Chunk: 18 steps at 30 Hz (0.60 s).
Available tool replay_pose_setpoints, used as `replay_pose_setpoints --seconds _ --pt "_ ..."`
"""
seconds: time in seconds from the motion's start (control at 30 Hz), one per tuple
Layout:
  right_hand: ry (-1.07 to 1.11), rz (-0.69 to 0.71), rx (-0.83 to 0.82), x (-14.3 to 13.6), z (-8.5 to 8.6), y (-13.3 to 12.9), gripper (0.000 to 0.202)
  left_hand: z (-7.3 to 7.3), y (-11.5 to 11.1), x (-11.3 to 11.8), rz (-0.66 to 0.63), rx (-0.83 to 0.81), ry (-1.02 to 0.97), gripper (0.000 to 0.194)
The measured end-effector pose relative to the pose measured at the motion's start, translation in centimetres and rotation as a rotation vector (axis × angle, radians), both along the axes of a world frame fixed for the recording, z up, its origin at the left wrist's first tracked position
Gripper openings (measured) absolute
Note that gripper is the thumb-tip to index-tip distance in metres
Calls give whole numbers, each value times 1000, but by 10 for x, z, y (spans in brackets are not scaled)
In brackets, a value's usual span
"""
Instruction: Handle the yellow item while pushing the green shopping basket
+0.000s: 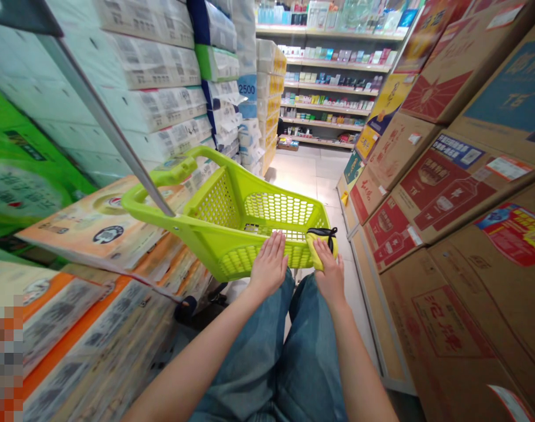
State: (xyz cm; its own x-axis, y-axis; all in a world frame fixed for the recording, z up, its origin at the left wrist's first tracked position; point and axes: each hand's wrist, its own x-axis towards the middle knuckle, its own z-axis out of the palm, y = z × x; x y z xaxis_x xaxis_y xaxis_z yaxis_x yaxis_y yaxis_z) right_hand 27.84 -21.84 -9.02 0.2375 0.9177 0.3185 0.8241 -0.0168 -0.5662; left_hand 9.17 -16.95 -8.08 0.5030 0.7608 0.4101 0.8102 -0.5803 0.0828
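A lime-green shopping basket (232, 202) with a metal pull handle (113, 129) stands in front of my knees, a few small items showing through on its floor. My left hand (270, 264) lies flat against its near side, fingers straight and close together, holding nothing. At the basket's right-hand corner is a small yellow pouch (317, 249) with a black zip and loop. Over it rests my right hand (329, 271), fingers laid across the front and pressing it to the corner; the pouch's back is hidden.
Stacked tissue packs (162, 64) rise on the left, with orange-and-white packages (104, 234) lower down. Cardboard cartons (465, 293) line the right side. Shelves of small goods (333, 61) close off the far end of the tiled aisle (294, 170).
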Motion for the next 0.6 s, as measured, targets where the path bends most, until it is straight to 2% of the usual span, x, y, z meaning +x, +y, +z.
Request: replay_pose_setpoints --seconds 0.1,0.2,0.33,0.5,0.6 --pt "98 -67 8 25 -12 -4 85 0 0 0 2 3 -2 59" --pt "146 -103 8 29 -17 -4 84 -1 0 0 -4 10 -17 60" --pt "35 -179 4 -8 -8 3 83 -1 0 0 -11 5 -31 60" --pt "-98 62 17 -68 12 10 81 1 0 -1 -26 -11 -18 58" --pt "-114 101 9 -72 16 7 81 1 0 -2 -26 -7 -23 58"
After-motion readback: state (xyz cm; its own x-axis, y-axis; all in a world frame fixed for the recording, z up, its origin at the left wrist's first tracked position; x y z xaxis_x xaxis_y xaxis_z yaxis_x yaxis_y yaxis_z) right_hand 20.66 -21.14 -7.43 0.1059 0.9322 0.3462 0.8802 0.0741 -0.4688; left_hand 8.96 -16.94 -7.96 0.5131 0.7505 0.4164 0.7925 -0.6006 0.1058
